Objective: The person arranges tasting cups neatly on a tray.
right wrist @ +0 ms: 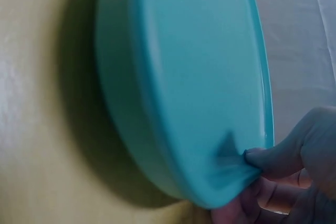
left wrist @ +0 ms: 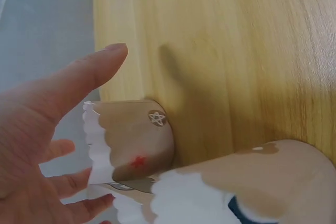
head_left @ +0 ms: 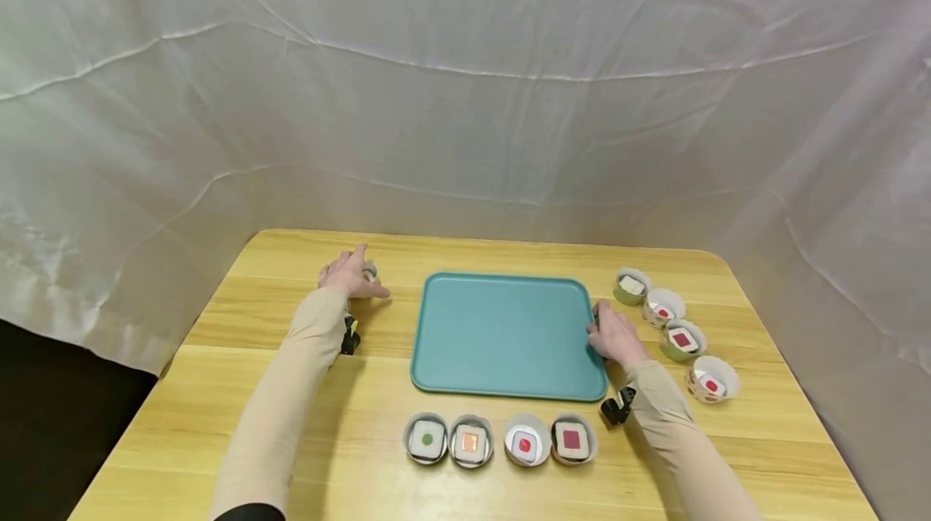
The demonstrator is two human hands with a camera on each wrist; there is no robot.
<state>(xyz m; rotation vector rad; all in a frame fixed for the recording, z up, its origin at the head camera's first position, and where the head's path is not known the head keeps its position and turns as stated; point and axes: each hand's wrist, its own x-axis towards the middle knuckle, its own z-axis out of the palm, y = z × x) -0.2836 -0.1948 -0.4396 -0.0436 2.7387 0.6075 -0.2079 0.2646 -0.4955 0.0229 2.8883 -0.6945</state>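
Note:
My right hand (head_left: 614, 334) pinches the right rim of a blue-green tray (head_left: 509, 335). In the right wrist view, the thumb (right wrist: 283, 156) lies over the rim of the tray (right wrist: 210, 77) and the fingers are underneath. At the back left, my left hand (head_left: 349, 275) reaches over a paper baking cup (head_left: 370, 269), its thumb and fingers spread. The left wrist view shows this hand (left wrist: 31, 145) beside a brown-and-white scalloped cup (left wrist: 139, 140), with a second such cup (left wrist: 262, 187) nearer the camera. Whether the fingertips touch a cup I cannot tell.
Several cups stand in a row before the tray, among them one with a green-dotted square block (head_left: 427, 439) and one with an orange-marked block (head_left: 470, 443). More cups line the right side, including a green one (head_left: 680, 343). A grey curtain (head_left: 465, 141) hangs behind the wooden table (head_left: 218, 392).

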